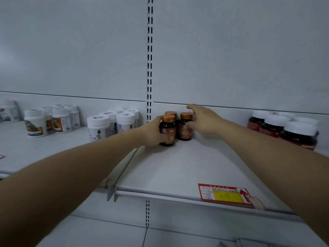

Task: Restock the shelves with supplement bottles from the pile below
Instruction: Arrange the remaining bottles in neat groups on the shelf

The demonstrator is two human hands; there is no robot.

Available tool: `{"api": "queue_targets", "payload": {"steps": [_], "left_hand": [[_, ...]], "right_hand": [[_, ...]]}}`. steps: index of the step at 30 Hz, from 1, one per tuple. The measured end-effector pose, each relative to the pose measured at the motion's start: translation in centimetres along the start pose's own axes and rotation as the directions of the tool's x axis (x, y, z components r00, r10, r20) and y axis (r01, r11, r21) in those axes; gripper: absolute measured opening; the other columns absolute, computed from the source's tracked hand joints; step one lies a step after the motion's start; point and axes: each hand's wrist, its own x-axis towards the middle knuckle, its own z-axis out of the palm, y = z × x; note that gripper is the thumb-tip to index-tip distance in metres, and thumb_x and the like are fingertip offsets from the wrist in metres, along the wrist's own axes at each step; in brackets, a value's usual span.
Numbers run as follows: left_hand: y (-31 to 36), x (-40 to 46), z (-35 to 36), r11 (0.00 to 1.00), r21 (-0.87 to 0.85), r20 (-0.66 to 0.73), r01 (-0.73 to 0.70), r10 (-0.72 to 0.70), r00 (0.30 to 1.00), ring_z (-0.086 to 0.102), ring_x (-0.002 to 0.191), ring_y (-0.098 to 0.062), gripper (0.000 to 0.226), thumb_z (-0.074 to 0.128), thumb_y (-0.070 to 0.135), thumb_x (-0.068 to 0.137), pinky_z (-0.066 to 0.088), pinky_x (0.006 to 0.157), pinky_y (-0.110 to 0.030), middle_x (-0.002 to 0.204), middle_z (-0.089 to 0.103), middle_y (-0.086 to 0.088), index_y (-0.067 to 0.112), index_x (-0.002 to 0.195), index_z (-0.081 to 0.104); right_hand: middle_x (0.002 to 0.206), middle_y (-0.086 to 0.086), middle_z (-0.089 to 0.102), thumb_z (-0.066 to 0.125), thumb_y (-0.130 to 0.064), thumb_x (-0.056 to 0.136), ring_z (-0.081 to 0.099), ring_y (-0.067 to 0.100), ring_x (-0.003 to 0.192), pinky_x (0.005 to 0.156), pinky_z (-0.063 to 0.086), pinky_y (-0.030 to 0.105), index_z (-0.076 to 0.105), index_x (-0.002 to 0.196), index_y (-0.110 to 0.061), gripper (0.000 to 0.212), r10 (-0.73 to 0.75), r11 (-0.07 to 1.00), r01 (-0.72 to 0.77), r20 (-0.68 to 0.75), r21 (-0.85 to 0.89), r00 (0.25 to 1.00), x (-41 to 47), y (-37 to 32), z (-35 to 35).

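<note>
On the left shelf section, white-capped bottles (36, 122) stand in a group near the back panel, with a second white group (114, 122) at the section's right edge. The left hand (153, 134) grips the front amber bottle (167, 130), fingers curled round its body, thumb across the label. The bottle stands upright at the back-left corner of the shelf (178, 168), touching two more amber bottles (185, 126). The right hand (204, 122) rests beside these, fingers spread and relaxed. Dark red jars (284, 128) stand at the right edge. A price tag (225, 194) sits on the front edge.
</note>
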Motion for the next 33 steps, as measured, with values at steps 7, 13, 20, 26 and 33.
{"api": "queue_targets", "payload": {"steps": [7, 13, 20, 26, 33], "left_hand": [[0.4, -0.3, 0.3, 0.992, 0.125, -0.04, 0.026, -0.021, 0.999, 0.045, 0.126, -0.024, 0.05, 0.052, 0.018, 0.094, 0.036, 0.101, -0.032, 0.14, 0.047, -0.007, 0.017, 0.141, 0.035], [0.5, -1.4, -0.7, 0.99, 0.068, 0.003, 0.125, -0.125, 0.992, 0.034, 0.137, -0.027, 0.092, 0.063, 0.039, 0.087, 0.032, 0.108, -0.036, 0.156, 0.023, -0.009, 0.016, 0.152, 0.001], [4.0, -5.4, -2.0, 0.962, 0.24, -0.018, -0.13, 0.138, 0.99, 0.035, 0.135, -0.025, 0.077, 0.059, 0.03, 0.091, 0.033, 0.097, -0.027, 0.154, 0.026, -0.006, 0.02, 0.151, 0.011], [8.2, -6.6, 1.2, 0.939, 0.246, 0.114, -0.24, 0.218, 0.969, 0.032, 0.134, -0.027, 0.078, 0.061, 0.043, 0.087, 0.033, 0.104, -0.034, 0.15, 0.031, -0.006, 0.025, 0.15, 0.018], [14.3, -6.2, 7.3, 0.947, 0.154, 0.189, -0.28, 0.25, 0.95, 0.033, 0.137, -0.023, 0.082, 0.061, 0.044, 0.087, 0.031, 0.106, -0.032, 0.156, 0.022, -0.001, 0.025, 0.15, 0.014]], "right_hand": [[0.147, 0.008, 0.038, 0.06, -0.038, 0.091, 0.04, 0.026, 0.131, 0.101, 0.034, 0.032, 0.028, 0.147, -0.022, 0.067, 0.066, 0.997, -0.067, -0.024, -0.026, 0.998, -3.2, -0.9, -2.8], [0.148, 0.008, 0.036, 0.057, -0.039, 0.093, 0.039, 0.026, 0.132, 0.101, 0.033, 0.032, 0.027, 0.148, -0.022, 0.066, 0.127, 0.989, -0.129, -0.035, -0.07, 0.991, -6.1, -1.8, -4.5], [0.15, 0.007, 0.035, 0.056, -0.044, 0.092, 0.036, 0.026, 0.135, 0.105, 0.031, 0.033, 0.03, 0.147, -0.022, 0.065, 0.188, 0.962, -0.193, -0.045, -0.195, 0.981, -8.9, -2.1, -7.2], [0.15, 0.007, 0.035, 0.054, -0.045, 0.092, 0.034, 0.026, 0.136, 0.107, 0.03, 0.034, 0.033, 0.146, -0.023, 0.063, 0.239, 0.937, -0.253, -0.087, -0.239, 0.967, -11.7, -0.3, -9.7], [0.151, 0.005, 0.034, 0.05, -0.046, 0.094, 0.034, 0.026, 0.136, 0.106, 0.031, 0.036, 0.033, 0.146, -0.026, 0.058, 0.281, 0.926, -0.309, -0.148, -0.219, 0.948, -15.0, 6.0, -13.4]]}}
